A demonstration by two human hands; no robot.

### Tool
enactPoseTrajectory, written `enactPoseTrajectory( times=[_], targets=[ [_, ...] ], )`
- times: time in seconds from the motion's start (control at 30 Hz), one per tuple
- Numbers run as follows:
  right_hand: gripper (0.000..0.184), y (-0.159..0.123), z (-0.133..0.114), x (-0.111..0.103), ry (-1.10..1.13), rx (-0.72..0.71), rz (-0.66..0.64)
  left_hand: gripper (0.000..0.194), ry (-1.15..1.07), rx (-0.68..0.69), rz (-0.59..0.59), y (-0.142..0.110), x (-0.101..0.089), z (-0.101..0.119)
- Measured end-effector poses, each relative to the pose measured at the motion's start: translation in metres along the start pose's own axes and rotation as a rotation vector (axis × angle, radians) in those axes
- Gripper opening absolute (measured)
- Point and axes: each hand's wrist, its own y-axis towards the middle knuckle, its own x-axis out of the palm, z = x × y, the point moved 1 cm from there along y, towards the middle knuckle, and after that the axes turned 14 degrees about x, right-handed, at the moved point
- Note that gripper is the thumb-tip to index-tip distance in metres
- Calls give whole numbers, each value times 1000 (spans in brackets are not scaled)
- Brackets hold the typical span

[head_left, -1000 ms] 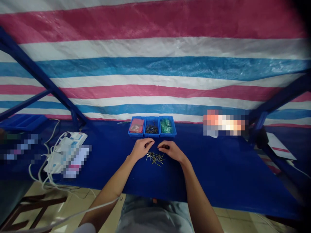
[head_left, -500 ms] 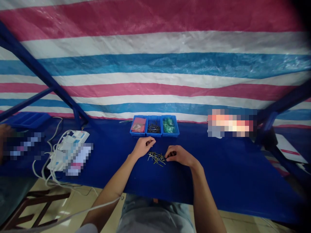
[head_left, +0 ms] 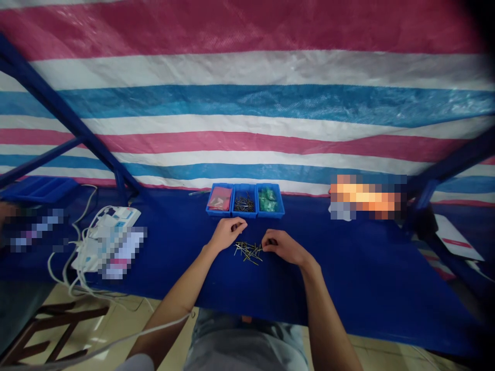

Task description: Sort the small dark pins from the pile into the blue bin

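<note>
Past both hands, across the blue-covered table [head_left: 348,268], three blue bins [head_left: 245,201] sit in a row, holding a red packet [head_left: 219,198], dark pins [head_left: 243,204] and green parts [head_left: 267,200]. Loose metal pins [head_left: 248,252] lie between the left hand [head_left: 226,234] and right hand [head_left: 282,247] — both curled narrow, any grip too small to tell.

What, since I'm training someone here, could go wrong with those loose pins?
The loose pins lie between the left hand and right hand, so a careless sweep could scatter them across the blue table cover. The three blue bins sit side by side, so a dropped pin could land in the wrong one.
</note>
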Motion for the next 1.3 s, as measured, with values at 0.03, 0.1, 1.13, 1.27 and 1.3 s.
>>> enactPoseTrajectory(
  times=[0.03,0.1,1.13,1.27,1.3],
  targets=[
    [8,2,-2,-1,10,-1,38,29,-3,1,4,0,0,1],
    [6,8,-8,-2,29,-10,137,30,-12,3,1,0,-1,2],
    [18,28,-32,56,116,-161,655,14,-28,129,170,-2,-3,-2],
    [20,30,-29,58,91,-145,653,18,-52,48,190,-3,-3,-3],
    [20,31,-27,59,82,-147,653,18,-59,38,187,-3,-2,-4]
  ],
)
